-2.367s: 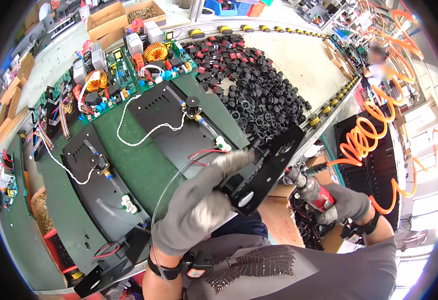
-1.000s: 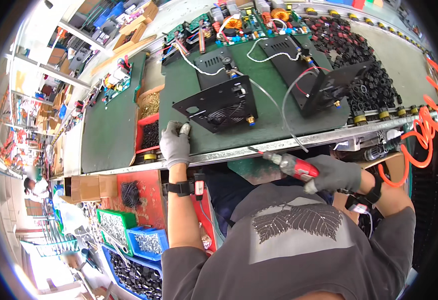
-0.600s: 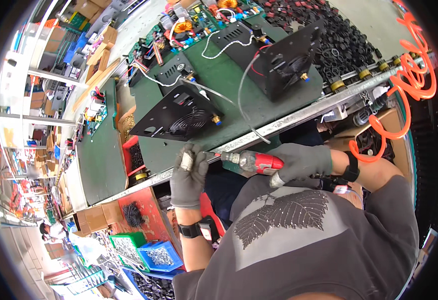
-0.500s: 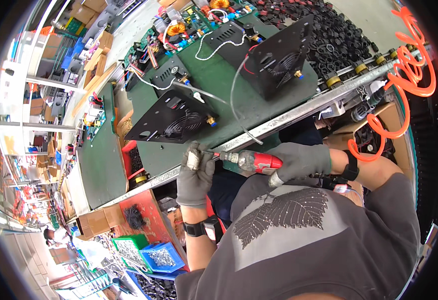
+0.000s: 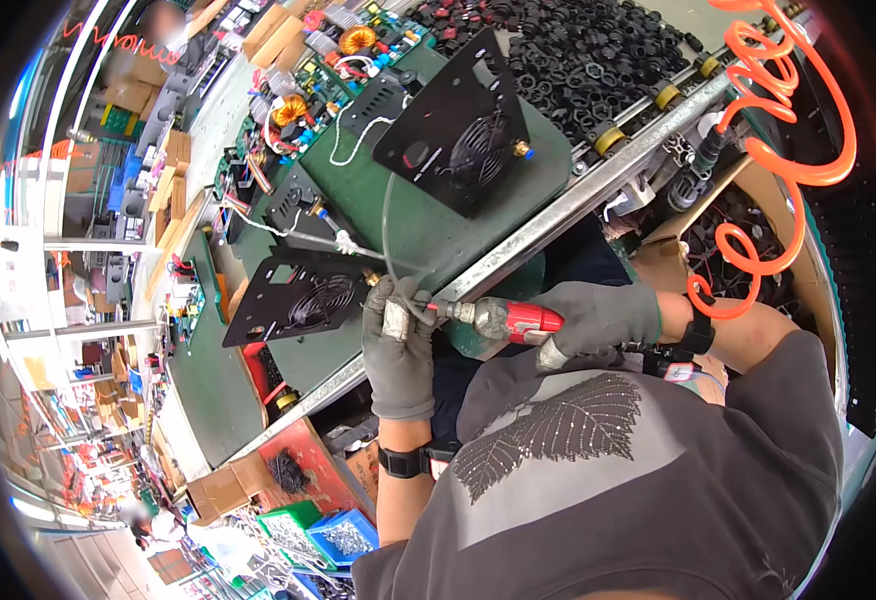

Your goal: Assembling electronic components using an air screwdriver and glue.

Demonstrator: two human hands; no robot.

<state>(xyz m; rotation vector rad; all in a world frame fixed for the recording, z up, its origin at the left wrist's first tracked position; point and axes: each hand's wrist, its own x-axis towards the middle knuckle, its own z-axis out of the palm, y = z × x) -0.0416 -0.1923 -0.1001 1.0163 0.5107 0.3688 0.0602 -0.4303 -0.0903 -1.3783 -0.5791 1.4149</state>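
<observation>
My right hand (image 5: pixel 598 322), in a grey glove, is wrapped round a red and grey power screwdriver (image 5: pixel 513 320) whose bit points left. My left hand (image 5: pixel 398 362), also gloved with a light wrap on a finger, is closed beside the bit's tip. What its fingertips pinch is too small to make out. Just beyond them stands a black panel with a fan grille (image 5: pixel 298 298), tilted on the green bench mat (image 5: pixel 358 225). A clear hose (image 5: pixel 388 235) runs down to my left fingers. A second black fan panel (image 5: pixel 463 130) stands farther right.
Circuit boards with copper coils (image 5: pixel 358 40) lie along the far side. Black plastic rings (image 5: pixel 568 80) are heaped at the far right. A coiled orange air hose (image 5: pixel 758 170) hangs at right. Blue (image 5: pixel 346 538) and green bins (image 5: pixel 293 530) of small metal parts stand lower left.
The view has shifted, so the bench and panels appear farther left. My left hand and the screwdriver are now closer to the left panel's brass fitting. The right hand keeps its grip.
</observation>
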